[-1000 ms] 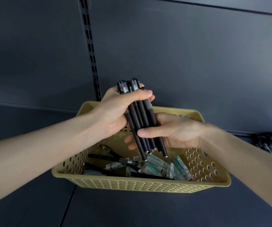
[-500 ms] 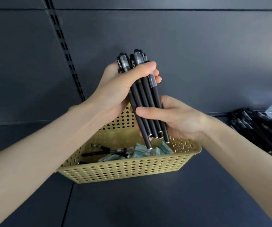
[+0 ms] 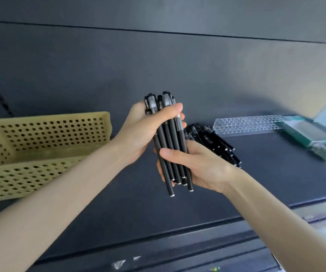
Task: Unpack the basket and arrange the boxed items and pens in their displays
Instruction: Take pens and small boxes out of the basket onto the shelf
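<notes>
**Both hands grip a bundle of black pens above a store shelf**

A person's left hand (image 3: 144, 130) wraps its fingers tightly round the capped upper end of a bundle of black pens (image 3: 173, 138), and the right hand (image 3: 199, 167) grips the lower half, thumb pressed across the barrels and fingers curled behind them. The bundle is held nearly upright in the air, silver-tipped ends down, over the dark shelf (image 3: 275, 177). Just behind the right hand, a loose pile of black pens (image 3: 219, 144) lies on the shelf beside a clear perforated pen holder (image 3: 244, 125) set along the back panel (image 3: 158, 65). Further right, blurred green boxes (image 3: 307, 134) lie by the holder's end. The yellow perforated basket (image 3: 46, 130) sits at the left of the shelf, apart from the bundle, with the left forearm crossing in front of it; its contents cannot be seen
</notes>
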{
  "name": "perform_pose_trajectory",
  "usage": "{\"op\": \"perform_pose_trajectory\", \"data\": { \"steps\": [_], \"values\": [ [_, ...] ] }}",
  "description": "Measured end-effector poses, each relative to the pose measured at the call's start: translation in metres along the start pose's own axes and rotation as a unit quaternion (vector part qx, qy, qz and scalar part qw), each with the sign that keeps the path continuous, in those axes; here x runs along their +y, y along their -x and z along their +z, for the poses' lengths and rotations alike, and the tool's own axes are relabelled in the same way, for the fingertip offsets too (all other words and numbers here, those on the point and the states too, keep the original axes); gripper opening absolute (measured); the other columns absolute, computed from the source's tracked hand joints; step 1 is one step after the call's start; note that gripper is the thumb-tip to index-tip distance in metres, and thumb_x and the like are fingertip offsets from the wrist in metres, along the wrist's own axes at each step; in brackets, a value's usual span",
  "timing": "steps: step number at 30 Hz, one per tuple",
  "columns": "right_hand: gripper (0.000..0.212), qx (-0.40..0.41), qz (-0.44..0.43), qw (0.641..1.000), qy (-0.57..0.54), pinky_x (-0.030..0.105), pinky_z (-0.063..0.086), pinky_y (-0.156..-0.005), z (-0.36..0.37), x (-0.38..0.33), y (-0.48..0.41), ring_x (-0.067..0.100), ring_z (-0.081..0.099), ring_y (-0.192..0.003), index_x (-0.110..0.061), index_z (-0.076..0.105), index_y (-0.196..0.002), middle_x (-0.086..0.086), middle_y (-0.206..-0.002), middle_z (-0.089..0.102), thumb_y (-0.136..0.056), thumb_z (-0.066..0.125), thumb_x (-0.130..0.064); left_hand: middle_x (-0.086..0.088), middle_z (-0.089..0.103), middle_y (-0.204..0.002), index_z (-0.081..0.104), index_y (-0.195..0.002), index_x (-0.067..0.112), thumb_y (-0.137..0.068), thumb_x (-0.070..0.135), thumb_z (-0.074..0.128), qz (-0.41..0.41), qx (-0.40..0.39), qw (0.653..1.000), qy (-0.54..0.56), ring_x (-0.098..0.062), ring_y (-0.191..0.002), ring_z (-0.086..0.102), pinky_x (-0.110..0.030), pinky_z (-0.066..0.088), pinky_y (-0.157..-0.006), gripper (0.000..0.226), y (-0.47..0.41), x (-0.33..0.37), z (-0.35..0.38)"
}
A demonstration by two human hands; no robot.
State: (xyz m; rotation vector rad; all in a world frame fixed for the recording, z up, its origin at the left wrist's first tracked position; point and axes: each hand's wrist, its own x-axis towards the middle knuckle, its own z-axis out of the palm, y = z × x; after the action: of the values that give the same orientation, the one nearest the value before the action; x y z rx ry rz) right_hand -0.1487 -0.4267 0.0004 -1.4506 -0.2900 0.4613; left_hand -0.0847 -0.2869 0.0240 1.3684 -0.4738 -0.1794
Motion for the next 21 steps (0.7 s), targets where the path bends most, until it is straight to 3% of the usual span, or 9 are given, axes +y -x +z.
{"op": "perform_pose_trajectory", "data": {
  "steps": [7,10,13,17,19,21],
  "values": [
    [0.02,0.041,0.015,0.999,0.013,0.029,0.052,-0.063,-0.065,0.013,0.064,0.018,0.062,-0.07,-0.011,0.055,-0.096,0.004,-0.077,0.065,-0.091,0.057,-0.03,-0.015,0.071,-0.094,0.061,-0.094,0.007,-0.083,0.028,0.071,-0.021,0.005,1.0,-0.008,-0.028,-0.087,0.072,-0.041,0.059,-0.075,0.026,-0.012,-0.03,0.088],
    [0.026,0.074,0.012,0.997,0.025,0.03,0.053,-0.065,-0.094,0.019,0.065,0.019,0.064,-0.072,-0.009,0.054,-0.103,0.005,-0.079,0.066,-0.09,0.058,-0.031,-0.015,0.07,-0.096,0.059,-0.098,0.006,-0.081,0.033,0.071,-0.02,0.043,0.998,-0.035,-0.029,-0.094,0.069,-0.045,0.055,-0.087,0.035,-0.032,-0.046,0.108],
    [0.026,0.1,0.009,0.994,0.052,0.028,0.053,-0.062,-0.121,0.024,0.055,0.018,0.065,-0.071,-0.01,0.052,-0.108,0.004,-0.08,0.067,-0.092,0.058,-0.03,-0.002,0.067,-0.097,0.059,-0.101,0.013,-0.083,0.037,0.071,-0.03,0.082,0.995,-0.047,-0.016,-0.1,0.065,-0.035,0.049,-0.093,0.032,-0.059,-0.068,0.118],
    [0.031,0.139,0.025,0.985,0.096,0.03,0.053,-0.058,-0.153,0.031,0.034,0.019,0.064,-0.069,-0.007,0.049,-0.114,0.007,-0.087,0.065,-0.093,0.057,-0.027,0.003,0.067,-0.108,0.059,-0.108,0.018,-0.085,0.04,0.067,-0.049,0.095,0.991,-0.074,-0.007,-0.102,0.062,-0.024,0.044,-0.088,0.033,-0.095,-0.097,0.122],
    [0.029,0.156,0.026,0.982,0.105,0.026,0.056,-0.062,-0.167,0.034,0.024,0.016,0.067,-0.078,-0.011,0.051,-0.116,0.002,-0.095,0.068,-0.092,0.058,-0.026,0.006,0.067,-0.107,0.059,-0.108,0.021,-0.085,0.042,0.067,-0.064,0.091,0.989,-0.102,-0.001,-0.1,0.061,-0.019,0.042,-0.082,0.032,-0.111,-0.109,0.123],
    [0.025,0.172,0.011,0.975,0.138,0.025,0.056,-0.076,-0.182,0.035,0.014,0.014,0.067,-0.093,-0.016,0.054,-0.115,0.001,-0.105,0.069,-0.092,0.058,-0.026,0.009,0.068,-0.106,0.061,-0.108,0.022,-0.085,0.042,0.066,-0.072,0.088,0.987,-0.114,0.0,-0.1,0.061,-0.021,0.043,-0.084,0.03,-0.126,-0.116,0.122]
  ]
}}
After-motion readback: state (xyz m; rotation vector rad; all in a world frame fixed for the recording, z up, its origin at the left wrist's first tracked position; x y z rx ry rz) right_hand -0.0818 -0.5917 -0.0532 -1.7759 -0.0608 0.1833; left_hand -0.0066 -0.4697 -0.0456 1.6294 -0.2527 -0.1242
